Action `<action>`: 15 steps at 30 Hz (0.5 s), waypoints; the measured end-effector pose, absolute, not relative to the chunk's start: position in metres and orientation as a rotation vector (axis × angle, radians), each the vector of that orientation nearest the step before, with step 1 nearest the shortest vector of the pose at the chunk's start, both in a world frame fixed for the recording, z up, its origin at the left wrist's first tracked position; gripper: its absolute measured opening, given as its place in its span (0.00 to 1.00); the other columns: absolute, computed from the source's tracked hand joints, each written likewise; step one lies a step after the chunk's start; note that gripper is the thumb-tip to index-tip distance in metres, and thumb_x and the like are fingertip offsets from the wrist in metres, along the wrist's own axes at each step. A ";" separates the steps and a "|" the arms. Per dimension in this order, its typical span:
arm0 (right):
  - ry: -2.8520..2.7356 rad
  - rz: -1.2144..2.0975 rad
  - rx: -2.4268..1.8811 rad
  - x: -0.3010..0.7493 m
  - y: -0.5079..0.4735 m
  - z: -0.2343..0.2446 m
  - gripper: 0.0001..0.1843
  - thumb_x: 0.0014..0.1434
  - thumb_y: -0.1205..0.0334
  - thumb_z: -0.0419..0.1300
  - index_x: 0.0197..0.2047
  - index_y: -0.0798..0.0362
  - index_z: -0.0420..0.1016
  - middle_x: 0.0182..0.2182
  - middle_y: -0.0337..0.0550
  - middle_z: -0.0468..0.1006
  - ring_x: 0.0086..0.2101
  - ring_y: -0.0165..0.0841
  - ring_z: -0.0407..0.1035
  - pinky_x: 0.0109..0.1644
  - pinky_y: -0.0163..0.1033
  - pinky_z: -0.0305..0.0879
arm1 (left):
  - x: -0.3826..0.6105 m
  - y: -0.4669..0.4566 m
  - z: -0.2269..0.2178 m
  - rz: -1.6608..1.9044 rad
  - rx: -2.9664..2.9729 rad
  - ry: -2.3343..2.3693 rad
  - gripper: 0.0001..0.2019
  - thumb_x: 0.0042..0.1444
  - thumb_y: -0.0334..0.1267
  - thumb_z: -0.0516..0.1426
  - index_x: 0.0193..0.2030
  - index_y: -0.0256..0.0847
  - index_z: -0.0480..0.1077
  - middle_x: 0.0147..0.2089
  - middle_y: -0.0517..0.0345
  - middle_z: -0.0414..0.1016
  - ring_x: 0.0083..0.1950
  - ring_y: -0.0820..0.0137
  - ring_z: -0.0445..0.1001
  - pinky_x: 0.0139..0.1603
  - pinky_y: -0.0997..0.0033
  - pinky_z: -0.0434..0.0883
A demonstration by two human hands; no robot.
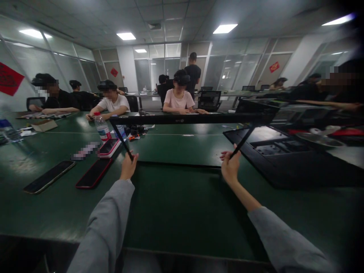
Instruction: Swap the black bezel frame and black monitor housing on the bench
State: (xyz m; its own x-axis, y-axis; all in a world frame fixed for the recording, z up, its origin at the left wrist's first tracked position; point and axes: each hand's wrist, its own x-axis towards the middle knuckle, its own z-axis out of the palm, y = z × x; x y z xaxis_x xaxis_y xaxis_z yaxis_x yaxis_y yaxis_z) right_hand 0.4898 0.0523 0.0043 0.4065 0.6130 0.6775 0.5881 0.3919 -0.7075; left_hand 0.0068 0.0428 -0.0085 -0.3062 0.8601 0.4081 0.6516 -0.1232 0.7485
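Observation:
Between my two hands stands a thin black rectangular screen bezel [182, 119], with an open middle and a small light logo on its wider far bar. The table shows through it. My left hand [129, 167] has its fingers closed round the bezel's left side. Opposite it, my right hand [231, 167] grips the right side, with some fingertips showing on the inner side. To the right of my right hand lies a large black panel [273, 167] with recesses, which looks like a screen's back cover.
Left on the green table [182, 212] lie a red-edged phone [93, 174], a dark phone [49, 177] and a phone on a white box [109, 148]. A red-capped bottle [101, 127] stands behind them. Across the table sits a person in pink [179, 99]. At right is a clear dish [320, 140].

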 end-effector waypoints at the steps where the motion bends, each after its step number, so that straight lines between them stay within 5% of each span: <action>1: -1.242 0.047 -1.284 0.490 0.058 -0.002 0.29 0.71 0.47 0.43 0.68 0.52 0.52 0.38 0.44 0.74 0.31 0.33 0.70 0.38 0.42 0.70 | 0.009 0.042 -0.008 1.359 1.701 1.950 0.24 0.66 0.53 0.49 0.59 0.38 0.66 0.46 0.48 0.79 0.46 0.61 0.78 0.51 0.59 0.71; 4: -1.262 0.081 -1.370 0.496 0.077 -0.018 0.29 0.70 0.51 0.43 0.69 0.53 0.51 0.39 0.46 0.74 0.33 0.35 0.72 0.41 0.44 0.71 | 0.009 0.040 -0.007 1.293 1.710 2.021 0.20 0.69 0.50 0.44 0.54 0.40 0.68 0.39 0.52 0.79 0.41 0.61 0.78 0.47 0.61 0.71; 7: -1.358 0.155 -1.508 0.503 0.097 -0.032 0.25 0.65 0.58 0.48 0.63 0.58 0.60 0.41 0.52 0.75 0.39 0.40 0.73 0.49 0.49 0.70 | 0.005 0.040 -0.005 1.275 1.682 2.088 0.20 0.69 0.49 0.43 0.55 0.40 0.68 0.37 0.53 0.78 0.39 0.62 0.78 0.44 0.62 0.71; 15: -1.466 0.253 -1.627 0.515 0.113 -0.050 0.17 0.61 0.59 0.51 0.49 0.55 0.72 0.39 0.53 0.78 0.43 0.43 0.73 0.54 0.50 0.68 | -0.003 0.049 -0.017 1.085 1.689 2.227 0.21 0.69 0.47 0.43 0.58 0.39 0.67 0.43 0.47 0.79 0.45 0.58 0.78 0.46 0.61 0.70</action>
State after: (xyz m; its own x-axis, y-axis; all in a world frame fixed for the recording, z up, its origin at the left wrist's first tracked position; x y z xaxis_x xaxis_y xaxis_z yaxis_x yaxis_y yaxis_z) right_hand 0.5151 0.1129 -0.0502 0.2747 0.8739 0.4011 0.6892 0.1120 -0.7159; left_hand -0.0025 0.0492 -0.0169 -0.3587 0.8841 0.2995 0.7808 0.1083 0.6154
